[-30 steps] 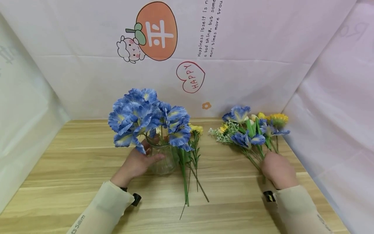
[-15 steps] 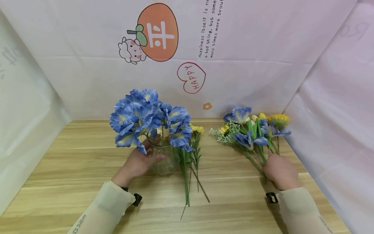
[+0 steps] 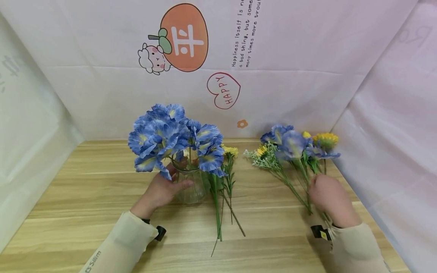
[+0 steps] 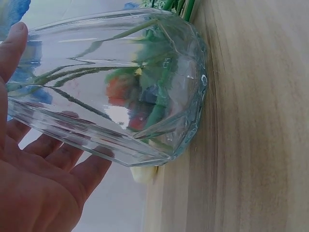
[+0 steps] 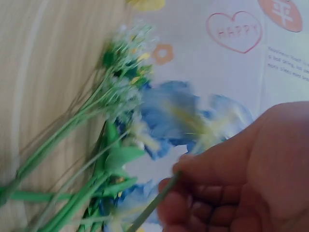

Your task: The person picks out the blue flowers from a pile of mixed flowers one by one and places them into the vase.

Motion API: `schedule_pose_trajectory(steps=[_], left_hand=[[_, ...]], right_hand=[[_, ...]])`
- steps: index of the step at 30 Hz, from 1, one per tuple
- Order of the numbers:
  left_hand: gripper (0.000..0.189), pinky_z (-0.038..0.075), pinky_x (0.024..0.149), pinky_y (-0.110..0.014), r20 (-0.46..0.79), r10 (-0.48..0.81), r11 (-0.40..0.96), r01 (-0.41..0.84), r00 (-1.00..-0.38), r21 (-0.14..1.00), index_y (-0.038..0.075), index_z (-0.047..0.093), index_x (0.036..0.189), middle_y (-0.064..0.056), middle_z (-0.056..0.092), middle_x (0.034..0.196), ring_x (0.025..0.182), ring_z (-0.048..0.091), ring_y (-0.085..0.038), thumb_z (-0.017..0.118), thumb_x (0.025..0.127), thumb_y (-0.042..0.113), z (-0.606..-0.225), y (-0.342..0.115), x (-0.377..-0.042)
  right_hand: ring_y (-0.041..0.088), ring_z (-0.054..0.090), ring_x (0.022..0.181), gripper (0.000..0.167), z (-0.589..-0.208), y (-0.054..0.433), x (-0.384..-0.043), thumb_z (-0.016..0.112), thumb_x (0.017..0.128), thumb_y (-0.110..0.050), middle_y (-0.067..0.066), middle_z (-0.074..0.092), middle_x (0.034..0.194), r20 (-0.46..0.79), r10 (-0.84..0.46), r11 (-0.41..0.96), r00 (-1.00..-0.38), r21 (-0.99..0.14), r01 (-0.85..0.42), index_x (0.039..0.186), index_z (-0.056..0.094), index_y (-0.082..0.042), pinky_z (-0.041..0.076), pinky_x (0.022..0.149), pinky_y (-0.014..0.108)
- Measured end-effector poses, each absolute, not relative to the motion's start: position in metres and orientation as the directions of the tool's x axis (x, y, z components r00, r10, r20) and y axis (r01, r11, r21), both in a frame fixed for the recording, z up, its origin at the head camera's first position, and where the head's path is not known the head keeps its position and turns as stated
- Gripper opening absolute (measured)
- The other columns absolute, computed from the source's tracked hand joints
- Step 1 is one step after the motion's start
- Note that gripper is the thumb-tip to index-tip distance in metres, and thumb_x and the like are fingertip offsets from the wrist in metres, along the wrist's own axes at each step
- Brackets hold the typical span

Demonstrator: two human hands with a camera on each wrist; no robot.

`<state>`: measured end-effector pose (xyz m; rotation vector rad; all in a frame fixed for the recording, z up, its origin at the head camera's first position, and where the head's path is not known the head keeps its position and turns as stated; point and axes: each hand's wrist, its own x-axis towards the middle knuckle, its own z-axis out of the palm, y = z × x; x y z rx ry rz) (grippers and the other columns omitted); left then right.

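Observation:
My left hand (image 3: 160, 193) holds a clear glass vase (image 3: 191, 191), the thumb on its near side. Several blue irises (image 3: 158, 132) stand in the vase, and their stems show through the glass (image 4: 120, 87) in the left wrist view. On the right, my right hand (image 3: 331, 199) pinches the green stem (image 5: 154, 203) of one blue iris (image 3: 293, 144), between thumb and forefinger. This bloom is blurred and lifted over a loose pile of flowers. The pile has a yellow flower (image 3: 325, 141), another blue iris (image 3: 278, 132) and white-green filler sprigs (image 3: 264, 157).
Just right of the vase lie green stems (image 3: 216, 212) and a yellow flower (image 3: 230, 151) on the wooden table (image 3: 102, 182). A white printed cloth (image 3: 290, 68) hangs behind the table, with further cloth at both sides.
My right hand has raised the blue iris from the pile, its bloom shifting up, and the wrist has turned. My left hand and the vase stay in place.

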<state>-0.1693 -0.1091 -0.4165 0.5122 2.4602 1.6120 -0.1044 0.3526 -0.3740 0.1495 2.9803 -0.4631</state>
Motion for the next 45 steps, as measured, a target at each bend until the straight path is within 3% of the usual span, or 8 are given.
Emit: schedule_pose_trajectory(steps=[8, 13, 16, 20, 25, 29, 37, 45], left_hand=[[0.070, 0.041, 0.101, -0.058, 0.030, 0.342, 0.406, 0.176, -0.939, 0.897, 0.019, 0.047, 0.148, -0.015, 0.043, 0.151, 0.134, 0.040, -0.044, 0.074, 0.089, 0.047, -0.414, -0.107, -0.167], [0.086, 0.053, 0.079, -0.046, -0.056, 0.284, 0.535, 0.110, -0.957, 0.838, 0.005, 0.039, 0.151, -0.021, 0.050, 0.143, 0.114, 0.059, -0.041, 0.071, 0.088, 0.054, -0.407, -0.106, -0.163], [0.097, 0.044, 0.051, -0.034, -0.118, 0.233, 0.608, 0.050, -0.965, 0.793, -0.004, 0.032, 0.152, -0.018, 0.069, 0.093, 0.060, 0.060, -0.025, 0.070, 0.088, 0.057, -0.401, -0.105, -0.160], [0.084, 0.027, 0.044, -0.030, -0.107, 0.247, 0.700, 0.101, -0.963, 0.707, -0.006, 0.044, 0.141, 0.000, 0.031, 0.049, 0.043, 0.024, -0.011, 0.064, 0.091, 0.058, -0.392, -0.102, -0.152], [0.056, 0.035, 0.046, -0.033, -0.034, 0.305, 0.832, 0.249, -0.952, 0.496, -0.006, 0.065, 0.097, 0.004, 0.032, 0.050, 0.043, 0.031, -0.012, 0.058, 0.098, 0.050, -0.377, -0.101, -0.137], [0.048, 0.039, 0.050, -0.031, -0.135, 0.385, 0.854, 0.296, -0.913, 0.428, 0.012, 0.056, 0.059, 0.004, 0.040, 0.053, 0.047, 0.039, -0.012, 0.063, 0.098, 0.039, -0.364, -0.102, -0.124], [0.017, 0.046, 0.055, -0.027, 0.018, 0.682, 0.523, 0.505, -0.731, 0.687, 0.019, 0.079, 0.101, 0.014, 0.070, 0.083, 0.055, 0.050, -0.001, 0.065, 0.099, 0.028, -0.347, -0.083, -0.108], [0.016, 0.054, 0.060, -0.026, 0.499, 0.438, 0.201, 0.623, -0.748, 0.756, 0.009, 0.077, 0.109, 0.004, 0.074, 0.100, 0.077, 0.068, -0.008, 0.069, 0.095, 0.010, -0.335, -0.063, -0.093]], right_hand=[[0.022, 0.051, 0.065, 0.037, -0.364, 0.327, -0.103, 0.039, 0.108, -0.024, 0.008, 0.057, 0.082, -0.039, 0.060, 0.881, -0.997, -0.468, 0.071, 0.120, 0.057, 0.006, 0.043, 0.064, 0.039], [0.024, 0.050, 0.061, 0.037, -0.365, 0.307, -0.100, 0.040, 0.109, -0.034, 0.008, 0.058, 0.083, 0.040, 0.054, 0.794, -0.998, -0.607, 0.019, 0.116, 0.057, -0.001, 0.042, 0.057, 0.037], [0.025, 0.050, 0.062, 0.036, -0.366, 0.297, -0.100, 0.041, 0.109, -0.036, 0.008, 0.058, 0.082, 0.100, 0.027, 0.722, -0.995, -0.690, -0.049, 0.104, 0.058, -0.005, 0.042, 0.055, 0.036], [0.025, 0.053, 0.067, 0.038, -0.364, 0.286, -0.100, 0.040, 0.108, -0.039, 0.008, 0.058, 0.082, 0.159, 0.004, 0.663, -0.987, -0.740, -0.117, 0.097, 0.057, -0.007, 0.044, 0.057, 0.035], [0.024, 0.055, 0.071, 0.033, -0.354, 0.269, -0.099, 0.041, 0.109, -0.034, 0.008, 0.060, 0.084, 0.208, -0.021, 0.587, -0.978, -0.789, -0.180, 0.099, 0.057, -0.007, 0.047, 0.061, 0.033], [0.027, 0.055, 0.073, 0.026, -0.347, 0.251, -0.099, 0.040, 0.110, -0.022, 0.011, 0.060, 0.088, 0.262, -0.063, 0.505, -0.963, -0.824, -0.257, 0.104, 0.055, -0.001, 0.048, 0.061, 0.031], [0.023, 0.058, 0.078, 0.018, -0.338, 0.208, -0.097, 0.037, 0.109, -0.010, 0.010, 0.058, 0.094, 0.335, -0.197, 0.422, -0.921, -0.819, -0.388, 0.110, 0.052, 0.000, 0.050, 0.065, 0.031], [0.016, 0.053, 0.070, 0.012, -0.345, 0.157, -0.089, 0.047, 0.105, -0.001, -0.003, 0.055, 0.085, 0.491, -0.358, 0.331, -0.794, -0.728, -0.600, 0.103, 0.056, -0.009, 0.048, 0.062, 0.029]])
